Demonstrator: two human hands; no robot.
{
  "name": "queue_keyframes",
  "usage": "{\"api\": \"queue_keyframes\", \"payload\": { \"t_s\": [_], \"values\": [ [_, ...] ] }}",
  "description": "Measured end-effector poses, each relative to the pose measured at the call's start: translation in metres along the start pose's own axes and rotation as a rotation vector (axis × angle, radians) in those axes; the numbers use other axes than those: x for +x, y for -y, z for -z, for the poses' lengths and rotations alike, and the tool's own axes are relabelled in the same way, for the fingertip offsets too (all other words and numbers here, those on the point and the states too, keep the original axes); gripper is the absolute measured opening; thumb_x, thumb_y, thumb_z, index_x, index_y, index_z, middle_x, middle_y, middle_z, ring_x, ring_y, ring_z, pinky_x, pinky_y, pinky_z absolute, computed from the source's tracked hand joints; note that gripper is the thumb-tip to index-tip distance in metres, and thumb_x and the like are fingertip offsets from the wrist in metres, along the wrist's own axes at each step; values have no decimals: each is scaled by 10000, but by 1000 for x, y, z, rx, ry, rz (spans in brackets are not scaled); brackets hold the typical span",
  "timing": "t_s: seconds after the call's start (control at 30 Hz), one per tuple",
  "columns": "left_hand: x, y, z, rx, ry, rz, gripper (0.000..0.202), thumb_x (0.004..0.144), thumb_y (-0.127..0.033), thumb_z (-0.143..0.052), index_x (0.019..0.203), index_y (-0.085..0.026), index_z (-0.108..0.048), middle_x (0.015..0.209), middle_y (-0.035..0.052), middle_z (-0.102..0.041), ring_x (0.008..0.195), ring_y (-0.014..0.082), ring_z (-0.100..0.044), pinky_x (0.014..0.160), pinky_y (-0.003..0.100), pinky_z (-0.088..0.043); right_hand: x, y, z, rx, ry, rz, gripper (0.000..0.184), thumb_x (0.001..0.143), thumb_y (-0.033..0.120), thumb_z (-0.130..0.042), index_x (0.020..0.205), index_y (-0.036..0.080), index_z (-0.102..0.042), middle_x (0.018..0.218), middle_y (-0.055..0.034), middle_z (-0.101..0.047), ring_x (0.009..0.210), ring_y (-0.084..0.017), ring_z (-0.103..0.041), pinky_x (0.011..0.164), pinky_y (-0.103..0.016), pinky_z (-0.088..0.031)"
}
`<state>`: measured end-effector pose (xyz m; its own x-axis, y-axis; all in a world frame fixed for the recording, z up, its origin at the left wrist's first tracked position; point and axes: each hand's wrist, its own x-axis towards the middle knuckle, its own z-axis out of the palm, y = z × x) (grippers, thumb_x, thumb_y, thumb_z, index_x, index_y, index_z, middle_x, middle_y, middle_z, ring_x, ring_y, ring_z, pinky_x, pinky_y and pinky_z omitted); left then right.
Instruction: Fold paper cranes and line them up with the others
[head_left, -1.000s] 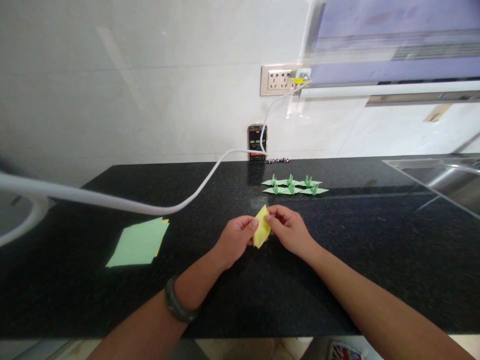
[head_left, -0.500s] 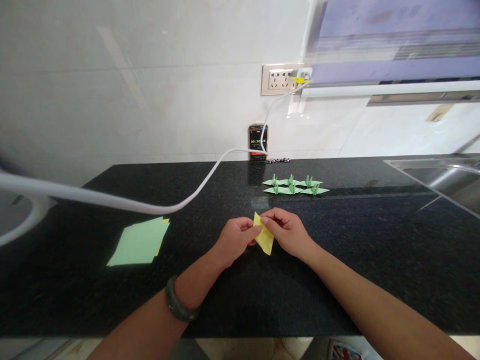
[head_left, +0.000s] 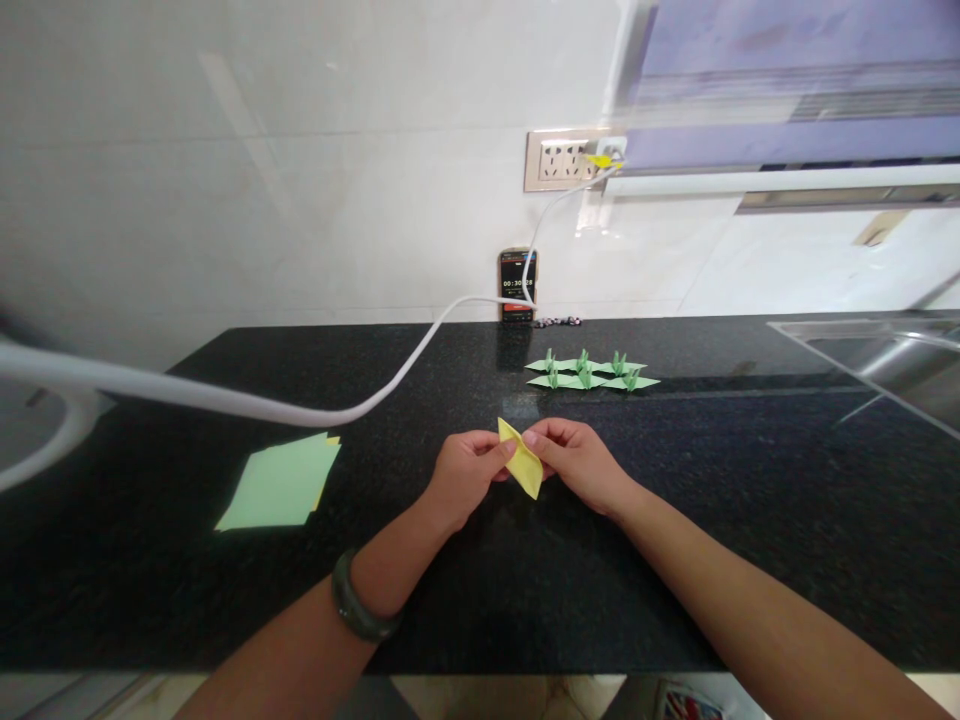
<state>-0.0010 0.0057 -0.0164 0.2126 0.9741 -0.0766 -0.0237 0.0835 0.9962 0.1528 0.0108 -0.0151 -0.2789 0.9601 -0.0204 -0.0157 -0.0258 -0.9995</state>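
One small folded piece of yellow paper (head_left: 526, 472) is just below the centre of my head view, slanting with a pointed end to the upper left. I have the bare left hand (head_left: 461, 480), a dark round bangle (head_left: 358, 605) at its wrist, pinching the paper's left side, and the bare right hand (head_left: 581, 462) pinching it from the right, thumb on top. Slightly above and right of the hands I see six pale green folded paper cranes (head_left: 585, 381) in two rows. Toward the lower left lies a stack of light green paper sheets (head_left: 281, 485), yellow edges showing. Just above centre, a dark-screened rectangular phone (head_left: 512, 275) stands against the white wall (head_left: 375, 230).
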Motion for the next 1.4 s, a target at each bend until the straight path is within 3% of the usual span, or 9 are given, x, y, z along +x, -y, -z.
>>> {"api": "queue_keyframes", "payload": {
  "t_s": [0.27, 0.67, 0.83, 1.1, 1.4],
  "values": [
    [-1, -2, -3, -45, 17, 25, 204, 678, -306, -598, 765, -126, -555, 645, 26, -627, 542, 104, -587, 483, 189, -457, -2, 3, -2, -146, -13, 41, 241, 712, 386, -564, 691, 148, -538, 552, 26, -505, 464, -64, -430, 426, -181, -350],
    [-2, -3, -2, -13, 136, 3, 220, 695, -301, -582, 836, -132, -577, 701, 35, -634, 649, 128, -601, 577, 219, -463, 1, 0, 4, -163, -29, -4, 216, 702, 354, -569, 683, 141, -542, 552, 23, -519, 448, -62, -426, 428, -183, -337],
    [0, 0, 0, 81, 68, -75, 235, 683, -354, -585, 730, -126, -612, 658, 33, -626, 593, 119, -569, 547, 210, -435, 1, 1, 4, -184, 13, 5, 210, 706, 347, -564, 688, 139, -548, 543, 22, -505, 451, -62, -427, 417, -176, -332],
    [2, 1, 1, 147, 3, -135, 241, 680, -364, -579, 713, -128, -616, 592, 16, -593, 519, 101, -517, 490, 200, -401, 0, 2, 4, -207, 46, 23, 226, 711, 361, -562, 677, 138, -546, 534, 20, -515, 450, -63, -435, 417, -176, -344],
    [-1, -4, -2, 23, -42, -69, 209, 664, -332, -604, 707, -142, -527, 468, -35, -531, 395, 74, -485, 400, 179, -394, 1, 0, 5, -189, 22, 14, 264, 726, 396, -536, 662, 140, -549, 526, 25, -499, 440, -62, -409, 414, -182, -327]
  ]
}}
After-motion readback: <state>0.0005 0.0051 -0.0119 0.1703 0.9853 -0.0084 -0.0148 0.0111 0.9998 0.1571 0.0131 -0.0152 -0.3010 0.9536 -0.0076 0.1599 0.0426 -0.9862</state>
